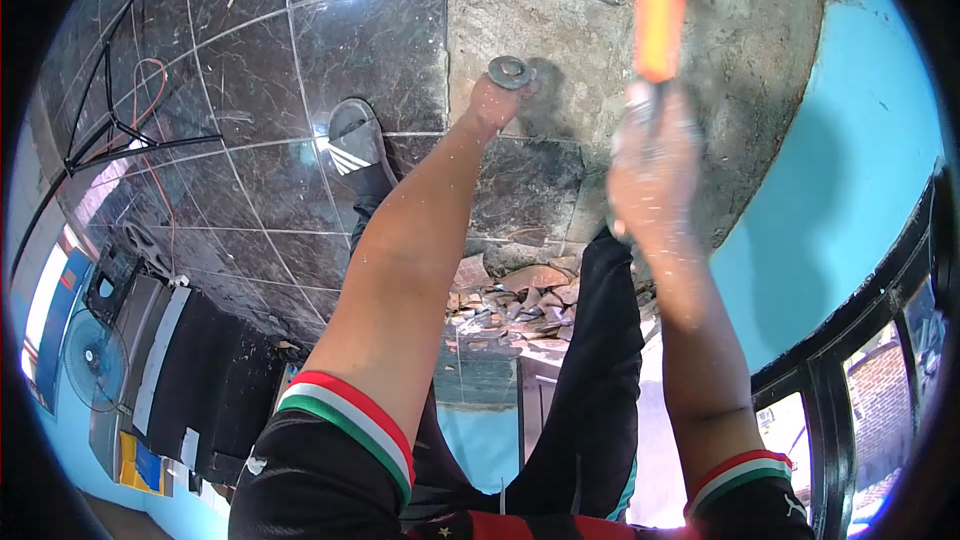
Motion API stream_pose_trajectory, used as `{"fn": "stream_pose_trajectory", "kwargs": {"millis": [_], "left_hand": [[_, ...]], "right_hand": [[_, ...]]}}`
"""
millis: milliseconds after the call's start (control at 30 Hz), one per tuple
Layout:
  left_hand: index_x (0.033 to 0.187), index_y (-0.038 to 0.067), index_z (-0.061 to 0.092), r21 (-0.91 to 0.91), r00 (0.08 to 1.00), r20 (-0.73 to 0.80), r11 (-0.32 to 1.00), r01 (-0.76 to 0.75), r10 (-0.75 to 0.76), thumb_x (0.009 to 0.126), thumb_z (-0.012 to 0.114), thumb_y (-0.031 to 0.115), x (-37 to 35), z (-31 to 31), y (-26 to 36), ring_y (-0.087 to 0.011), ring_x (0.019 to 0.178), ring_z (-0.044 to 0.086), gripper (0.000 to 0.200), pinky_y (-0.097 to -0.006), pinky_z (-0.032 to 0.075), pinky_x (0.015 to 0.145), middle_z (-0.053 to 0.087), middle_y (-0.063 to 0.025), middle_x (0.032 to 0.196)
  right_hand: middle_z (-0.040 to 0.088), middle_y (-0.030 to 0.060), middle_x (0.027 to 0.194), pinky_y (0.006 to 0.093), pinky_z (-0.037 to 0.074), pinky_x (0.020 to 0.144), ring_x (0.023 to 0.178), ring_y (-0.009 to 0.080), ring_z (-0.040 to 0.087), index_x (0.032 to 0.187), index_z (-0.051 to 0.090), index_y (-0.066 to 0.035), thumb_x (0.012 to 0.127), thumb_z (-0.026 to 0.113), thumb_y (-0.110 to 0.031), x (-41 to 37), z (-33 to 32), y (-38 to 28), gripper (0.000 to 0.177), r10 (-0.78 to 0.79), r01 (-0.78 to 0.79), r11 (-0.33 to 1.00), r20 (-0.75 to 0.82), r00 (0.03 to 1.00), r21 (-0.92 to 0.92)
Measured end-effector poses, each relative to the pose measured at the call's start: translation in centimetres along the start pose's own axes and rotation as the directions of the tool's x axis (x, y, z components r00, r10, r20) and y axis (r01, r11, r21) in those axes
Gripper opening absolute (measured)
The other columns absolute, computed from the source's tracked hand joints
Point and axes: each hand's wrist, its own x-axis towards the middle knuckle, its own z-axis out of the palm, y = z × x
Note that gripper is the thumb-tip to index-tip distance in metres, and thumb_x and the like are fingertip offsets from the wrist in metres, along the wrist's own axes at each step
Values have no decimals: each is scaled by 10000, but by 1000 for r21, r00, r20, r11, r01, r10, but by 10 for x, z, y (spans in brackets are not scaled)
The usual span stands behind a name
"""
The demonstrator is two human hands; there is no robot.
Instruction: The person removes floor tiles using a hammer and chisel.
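My left hand is closed round a chisel, seen almost end-on with its round grey guard above the fist. It stands over bare, rough floor, just beyond a remaining dark tile; its tip is hidden. My right hand, smeared by motion, grips a hammer by its dark lower end. The hammer's orange shaft points up and away, and its head lies beyond the top edge of the view. The hammer and the chisel are apart.
Broken tile pieces lie heaped between my legs. Dark tiles cover the floor at left, where my sandalled foot rests. A blue wall rises at right. A black metal stand, orange cord and fan are at far left.
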Motion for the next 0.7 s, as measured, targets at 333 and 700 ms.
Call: {"fn": "stream_pose_trajectory", "kwargs": {"millis": [333, 700], "left_hand": [[1079, 77, 696, -5, 992, -66, 994, -106, 106, 869, 711, 356, 14, 22, -21, -300, 1003, 688, 349, -390, 527, 848, 729, -137, 1044], [1106, 62, 684, 111, 987, -55, 983, -144, 151, 910, 676, 306, 16, 20, -26, -283, 1001, 685, 314, -378, 521, 850, 727, -127, 1051]], "right_hand": [[659, 258, 803, 530, 483, 688, 775, 461, 648, 1034, 594, -4, 1014, 513, -341, 18, -12, 10, 347, 220, -120, 962, 435, 873, -247], [658, 269, 888, 560, 480, 766, 883, 474, 636, 1018, 590, -6, 1014, 494, -324, -16, 26, 57, 332, 378, -174, 900, 517, 768, -399]]}}
